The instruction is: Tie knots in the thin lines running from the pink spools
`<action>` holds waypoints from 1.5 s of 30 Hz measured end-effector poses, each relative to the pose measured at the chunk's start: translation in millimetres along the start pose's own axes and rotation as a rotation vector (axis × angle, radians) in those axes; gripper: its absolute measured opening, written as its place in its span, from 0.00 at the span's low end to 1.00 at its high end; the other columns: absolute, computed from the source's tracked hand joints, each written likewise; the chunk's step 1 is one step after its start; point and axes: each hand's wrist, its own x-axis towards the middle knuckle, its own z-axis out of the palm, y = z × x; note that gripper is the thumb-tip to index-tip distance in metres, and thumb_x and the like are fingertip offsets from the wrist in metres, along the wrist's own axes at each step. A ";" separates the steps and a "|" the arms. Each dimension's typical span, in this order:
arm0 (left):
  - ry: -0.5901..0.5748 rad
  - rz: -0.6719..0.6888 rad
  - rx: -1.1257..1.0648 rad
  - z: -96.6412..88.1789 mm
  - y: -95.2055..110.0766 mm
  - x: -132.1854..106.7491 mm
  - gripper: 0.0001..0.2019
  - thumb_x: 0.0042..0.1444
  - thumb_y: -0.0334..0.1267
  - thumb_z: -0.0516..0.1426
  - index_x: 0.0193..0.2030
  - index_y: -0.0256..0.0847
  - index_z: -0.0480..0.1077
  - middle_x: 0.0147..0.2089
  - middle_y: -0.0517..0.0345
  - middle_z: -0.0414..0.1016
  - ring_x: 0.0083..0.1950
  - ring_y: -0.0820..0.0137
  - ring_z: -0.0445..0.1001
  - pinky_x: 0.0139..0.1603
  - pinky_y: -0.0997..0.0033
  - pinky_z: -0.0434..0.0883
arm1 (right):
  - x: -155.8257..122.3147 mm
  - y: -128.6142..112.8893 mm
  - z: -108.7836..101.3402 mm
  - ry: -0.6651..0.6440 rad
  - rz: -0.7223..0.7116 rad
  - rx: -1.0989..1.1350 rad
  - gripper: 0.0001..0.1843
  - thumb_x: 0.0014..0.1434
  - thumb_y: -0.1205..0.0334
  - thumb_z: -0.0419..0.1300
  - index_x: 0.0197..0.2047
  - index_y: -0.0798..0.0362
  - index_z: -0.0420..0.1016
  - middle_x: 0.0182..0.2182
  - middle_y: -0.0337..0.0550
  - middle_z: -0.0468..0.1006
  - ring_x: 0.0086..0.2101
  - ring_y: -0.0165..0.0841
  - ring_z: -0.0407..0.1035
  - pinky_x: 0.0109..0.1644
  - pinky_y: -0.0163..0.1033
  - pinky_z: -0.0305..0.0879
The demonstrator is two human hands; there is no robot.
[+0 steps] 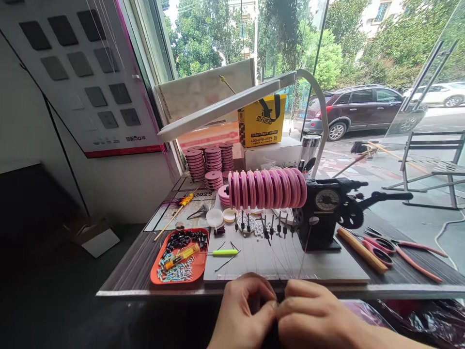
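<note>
My left hand (241, 310) and my right hand (312, 315) meet at the near edge of the table, fingertips pinched together on something too small to make out. Thin dark lines run from my hands across the grey mat (283, 261) toward a row of pink spools (267, 188) mounted on a black hand-crank winder (323, 213). Small black weights (263, 225) hang under the spools. An orange tray (179, 257) of small black and coloured parts, with a yellow screwdriver in it, lies left of the mat. A green-handled tool (224, 252) rests beside the tray.
Red scissors (395, 249) and a wooden stick (361, 249) lie right of the winder. Stacks of pink spools (210, 162), a yellow box (262, 120) and a white desk lamp (232, 104) stand behind. Glass wall with parked cars (358, 109) beyond.
</note>
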 end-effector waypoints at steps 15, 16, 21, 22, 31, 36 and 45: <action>-0.012 0.041 -0.038 -1.6 0.9 1.2 0.05 0.41 0.29 0.57 0.18 0.38 0.70 0.24 0.58 0.74 0.17 0.79 0.61 0.16 0.77 0.56 | 7.6 5.2 -10.1 -0.009 0.233 0.179 0.10 0.66 0.61 0.50 0.35 0.53 0.70 0.28 0.41 0.72 0.26 0.29 0.63 0.30 0.34 0.60; -0.073 -0.216 -0.248 -1.6 5.9 2.3 0.02 0.36 0.30 0.58 0.17 0.37 0.70 0.23 0.60 0.72 0.16 0.81 0.58 0.16 0.78 0.55 | 2.5 4.7 -9.0 -0.046 0.068 -0.010 0.13 0.66 0.65 0.48 0.34 0.53 0.70 0.27 0.41 0.72 0.25 0.30 0.62 0.29 0.35 0.59; -0.101 -0.592 -0.544 2.4 15.5 8.6 0.02 0.27 0.29 0.55 0.14 0.36 0.68 0.15 0.67 0.61 0.16 0.83 0.51 0.18 0.80 0.49 | -10.7 10.1 4.5 -0.008 -0.278 -0.432 0.19 0.66 0.74 0.41 0.34 0.59 0.72 0.20 0.38 0.68 0.20 0.30 0.57 0.26 0.38 0.54; -0.116 -0.598 -0.548 2.9 14.6 8.9 0.02 0.27 0.30 0.55 0.14 0.36 0.68 0.15 0.67 0.61 0.15 0.83 0.51 0.18 0.80 0.48 | -10.2 10.7 6.2 -0.011 -0.293 -0.432 0.20 0.67 0.74 0.40 0.34 0.59 0.72 0.20 0.38 0.67 0.20 0.29 0.56 0.26 0.38 0.54; 0.230 0.455 0.436 1.4 -8.9 -7.3 0.07 0.51 0.28 0.56 0.24 0.37 0.70 0.28 0.58 0.69 0.22 0.77 0.64 0.21 0.78 0.61 | 16.4 2.4 0.1 0.053 0.437 0.467 0.18 0.66 0.52 0.49 0.30 0.54 0.68 0.26 0.40 0.73 0.28 0.30 0.67 0.33 0.33 0.63; 0.445 1.198 1.008 -1.3 -18.1 -5.8 0.08 0.49 0.18 0.56 0.33 0.30 0.73 0.29 0.49 0.78 0.21 0.73 0.69 0.21 0.75 0.67 | 35.7 14.2 -1.5 0.083 0.745 1.042 0.22 0.52 0.42 0.61 0.28 0.54 0.63 0.24 0.36 0.68 0.27 0.28 0.61 0.32 0.33 0.59; -0.083 -0.205 -0.222 -3.9 6.2 5.7 0.03 0.35 0.28 0.58 0.16 0.36 0.70 0.21 0.59 0.72 0.16 0.80 0.61 0.15 0.79 0.56 | 2.8 4.4 -9.2 -0.098 0.004 -0.078 0.12 0.65 0.67 0.47 0.34 0.53 0.69 0.29 0.41 0.71 0.26 0.29 0.62 0.30 0.34 0.60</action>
